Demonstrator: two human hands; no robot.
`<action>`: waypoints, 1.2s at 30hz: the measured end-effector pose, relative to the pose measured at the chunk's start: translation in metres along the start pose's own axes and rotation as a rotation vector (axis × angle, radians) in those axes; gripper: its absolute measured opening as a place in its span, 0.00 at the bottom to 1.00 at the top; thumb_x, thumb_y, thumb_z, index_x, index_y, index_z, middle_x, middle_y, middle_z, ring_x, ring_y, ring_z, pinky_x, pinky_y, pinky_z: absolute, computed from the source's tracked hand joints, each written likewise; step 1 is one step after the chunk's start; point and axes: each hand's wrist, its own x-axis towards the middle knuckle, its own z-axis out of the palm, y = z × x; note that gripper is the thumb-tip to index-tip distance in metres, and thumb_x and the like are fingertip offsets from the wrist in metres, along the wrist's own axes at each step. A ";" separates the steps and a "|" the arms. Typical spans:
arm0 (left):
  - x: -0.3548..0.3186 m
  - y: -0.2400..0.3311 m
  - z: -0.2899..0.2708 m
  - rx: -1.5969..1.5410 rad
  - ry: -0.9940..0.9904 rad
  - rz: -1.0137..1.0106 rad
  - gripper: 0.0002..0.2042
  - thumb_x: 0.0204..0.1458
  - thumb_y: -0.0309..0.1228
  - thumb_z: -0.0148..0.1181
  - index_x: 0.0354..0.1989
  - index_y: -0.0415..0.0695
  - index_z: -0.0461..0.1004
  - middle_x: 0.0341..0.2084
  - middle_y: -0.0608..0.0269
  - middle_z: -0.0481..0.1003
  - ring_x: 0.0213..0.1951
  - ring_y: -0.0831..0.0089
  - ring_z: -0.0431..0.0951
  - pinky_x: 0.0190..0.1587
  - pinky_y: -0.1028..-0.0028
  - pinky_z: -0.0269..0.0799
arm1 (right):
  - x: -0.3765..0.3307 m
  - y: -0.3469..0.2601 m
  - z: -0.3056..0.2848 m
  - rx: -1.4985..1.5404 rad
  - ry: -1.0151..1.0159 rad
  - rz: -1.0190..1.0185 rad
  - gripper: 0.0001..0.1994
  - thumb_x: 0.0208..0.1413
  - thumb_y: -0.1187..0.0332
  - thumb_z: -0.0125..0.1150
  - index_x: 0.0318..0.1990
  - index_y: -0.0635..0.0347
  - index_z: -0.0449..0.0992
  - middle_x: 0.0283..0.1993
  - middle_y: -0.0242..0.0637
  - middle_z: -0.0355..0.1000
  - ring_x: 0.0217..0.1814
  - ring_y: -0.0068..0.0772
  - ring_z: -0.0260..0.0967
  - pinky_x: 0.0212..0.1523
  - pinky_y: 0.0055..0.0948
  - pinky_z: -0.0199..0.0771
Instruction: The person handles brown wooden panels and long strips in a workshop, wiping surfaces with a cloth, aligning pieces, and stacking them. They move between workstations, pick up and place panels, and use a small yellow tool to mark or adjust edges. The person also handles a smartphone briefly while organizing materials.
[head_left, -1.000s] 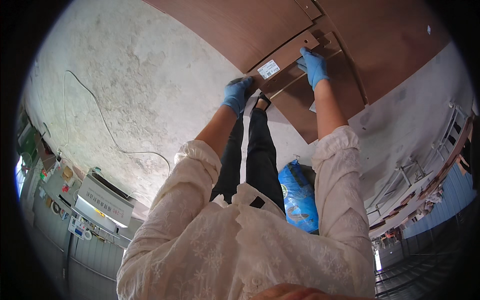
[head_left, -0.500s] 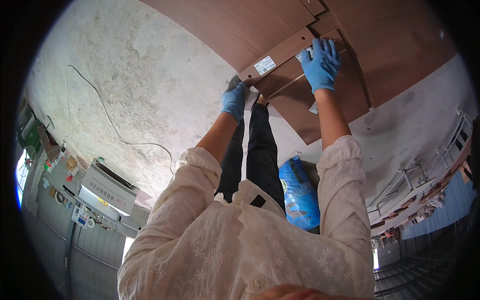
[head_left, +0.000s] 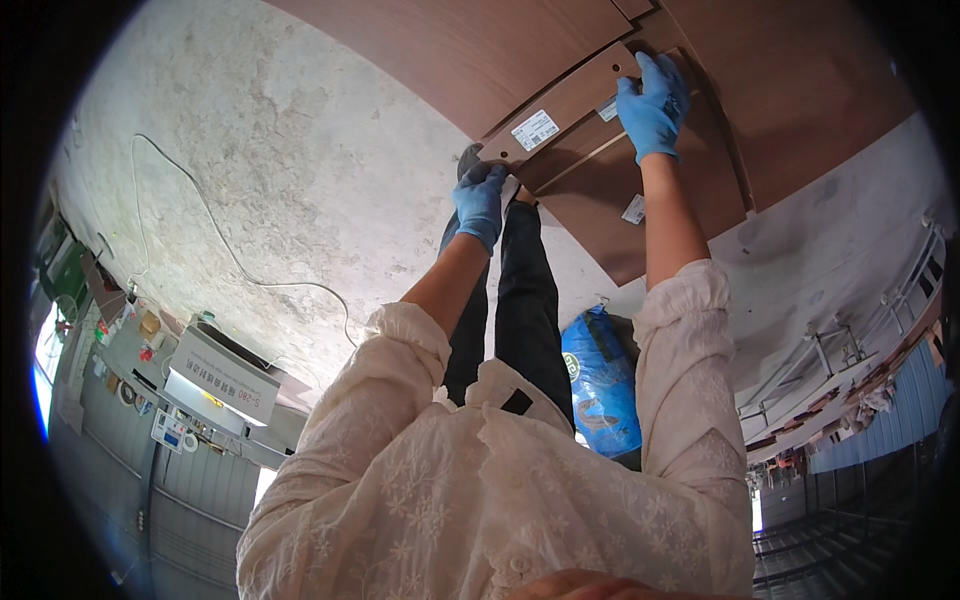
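My left hand (head_left: 480, 205), in a blue glove, is closed on the near left end of a narrow brown board (head_left: 580, 103). That board has a round hole towards each end and a white label (head_left: 535, 130). At its far right end my right hand (head_left: 654, 108), also gloved in blue, grips the edge with fingers bent over it. Beneath lies a wider brown panel (head_left: 590, 215) with another white label (head_left: 633, 209). A further small label (head_left: 607, 109) shows beside my right hand, partly covered.
Large brown panels (head_left: 800, 90) lie beyond and to the right. A blue printed sack (head_left: 598, 385) is on the floor by my legs. A thin pale cable (head_left: 225, 250) curves over the concrete floor at left, near a grey-white machine (head_left: 222, 375).
The narrow board has risen and tilted a little off the panel below, held at both ends. My right hand has shifted slightly right, and the lower panel's label shows more fully.
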 end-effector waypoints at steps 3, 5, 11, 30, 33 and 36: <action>-0.003 -0.006 0.003 -0.026 0.028 0.093 0.07 0.58 0.23 0.65 0.44 0.39 0.81 0.29 0.63 0.79 0.21 0.75 0.73 0.23 0.74 0.69 | -0.004 0.004 -0.003 0.062 0.025 -0.029 0.21 0.51 0.62 0.68 0.54 0.52 0.81 0.59 0.46 0.76 0.69 0.47 0.65 0.68 0.48 0.64; -0.003 -0.007 0.007 -0.020 0.051 0.132 0.08 0.58 0.23 0.65 0.45 0.39 0.81 0.30 0.63 0.80 0.23 0.75 0.74 0.23 0.74 0.70 | -0.006 0.007 -0.004 0.041 0.024 -0.053 0.21 0.51 0.62 0.69 0.54 0.52 0.80 0.58 0.45 0.76 0.69 0.46 0.65 0.68 0.48 0.63; -0.001 -0.001 0.004 0.150 0.103 0.116 0.11 0.57 0.25 0.67 0.48 0.37 0.80 0.32 0.62 0.80 0.25 0.74 0.75 0.25 0.74 0.71 | -0.010 0.007 0.000 -0.028 0.014 -0.093 0.20 0.50 0.63 0.69 0.52 0.53 0.81 0.56 0.39 0.79 0.69 0.45 0.66 0.68 0.47 0.63; -0.006 -0.004 0.009 0.195 0.150 0.194 0.14 0.57 0.24 0.66 0.52 0.36 0.80 0.36 0.61 0.82 0.29 0.76 0.76 0.31 0.75 0.75 | -0.010 0.011 0.002 0.136 0.119 -0.098 0.17 0.47 0.69 0.71 0.47 0.57 0.82 0.53 0.48 0.78 0.62 0.50 0.72 0.62 0.45 0.73; -0.005 -0.007 0.012 0.184 0.175 0.194 0.15 0.57 0.23 0.65 0.53 0.35 0.79 0.38 0.59 0.82 0.32 0.74 0.78 0.36 0.74 0.76 | -0.010 0.010 0.002 0.130 0.131 -0.081 0.17 0.47 0.69 0.71 0.47 0.56 0.82 0.54 0.47 0.78 0.62 0.50 0.72 0.61 0.45 0.73; -0.006 -0.011 0.010 0.134 0.171 0.268 0.15 0.57 0.22 0.65 0.53 0.35 0.79 0.40 0.58 0.82 0.36 0.73 0.79 0.40 0.72 0.77 | -0.011 0.011 0.002 0.158 0.148 -0.064 0.17 0.48 0.68 0.72 0.48 0.55 0.82 0.55 0.48 0.77 0.62 0.50 0.72 0.61 0.44 0.73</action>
